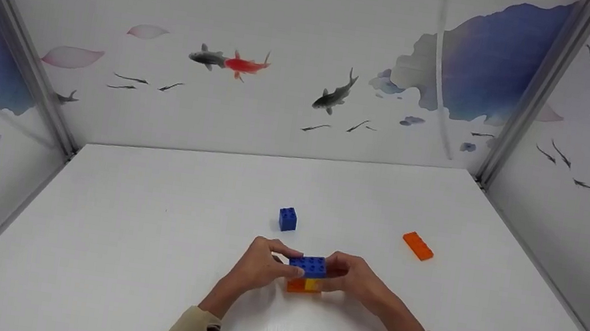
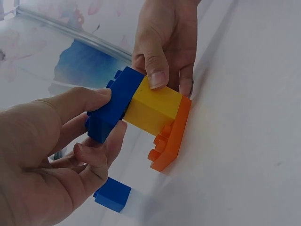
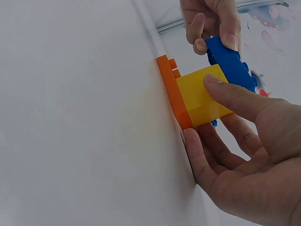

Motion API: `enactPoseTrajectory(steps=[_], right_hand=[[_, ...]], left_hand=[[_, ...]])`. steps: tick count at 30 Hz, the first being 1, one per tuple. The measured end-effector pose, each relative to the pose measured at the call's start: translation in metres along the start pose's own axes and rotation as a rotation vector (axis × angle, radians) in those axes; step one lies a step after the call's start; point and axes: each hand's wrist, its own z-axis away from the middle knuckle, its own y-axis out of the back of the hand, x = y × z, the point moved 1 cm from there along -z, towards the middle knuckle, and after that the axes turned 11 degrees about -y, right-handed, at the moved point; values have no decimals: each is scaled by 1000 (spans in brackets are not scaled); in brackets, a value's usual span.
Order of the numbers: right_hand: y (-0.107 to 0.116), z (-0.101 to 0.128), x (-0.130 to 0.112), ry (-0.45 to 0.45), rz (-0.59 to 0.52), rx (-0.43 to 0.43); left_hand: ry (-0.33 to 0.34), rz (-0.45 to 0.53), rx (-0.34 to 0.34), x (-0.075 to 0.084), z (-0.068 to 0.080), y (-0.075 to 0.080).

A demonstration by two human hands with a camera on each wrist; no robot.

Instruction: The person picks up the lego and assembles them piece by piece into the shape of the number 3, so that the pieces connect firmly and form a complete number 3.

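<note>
In front of the person, a blue studded brick [image 1: 308, 265] lies across the top of a yellow block [image 2: 153, 108], which stands on one end of a flat orange brick [image 2: 174, 136]. My left hand [image 1: 260, 267] pinches the blue brick between thumb and fingers at its overhanging left end. From the other side, my right hand [image 1: 359, 278] grips the yellow block, its thumb [image 3: 235, 96] flat on the block's near face in the right wrist view. Bare studs show on the orange brick's free end, under the blue overhang.
A smaller blue block [image 1: 288, 219] stands on the white table [image 1: 143, 259] just beyond the hands. Farther right lies another flat orange brick [image 1: 418, 246]. Panels printed with fish and petals [image 1: 291, 26] wall the table at the back and both sides.
</note>
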Motion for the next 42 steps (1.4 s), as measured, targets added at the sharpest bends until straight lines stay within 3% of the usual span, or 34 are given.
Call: enactPoseTrajectory(steps=[9, 21, 32, 35, 42], right_hand=[[-2, 1, 0, -12, 3, 2], [-6, 1, -1, -1, 17, 19], [-5, 1, -2, 1, 30, 34], [-4, 2, -3, -5, 47, 45], [-5, 4, -9, -55, 42, 53]], left_hand=[[-18, 9, -36, -6, 1, 3], [-55, 151, -66, -19, 5, 5], [-82, 79, -94, -23, 3, 9], [-70, 68, -108, -23, 3, 11], [-17, 175, -139, -27, 3, 10]])
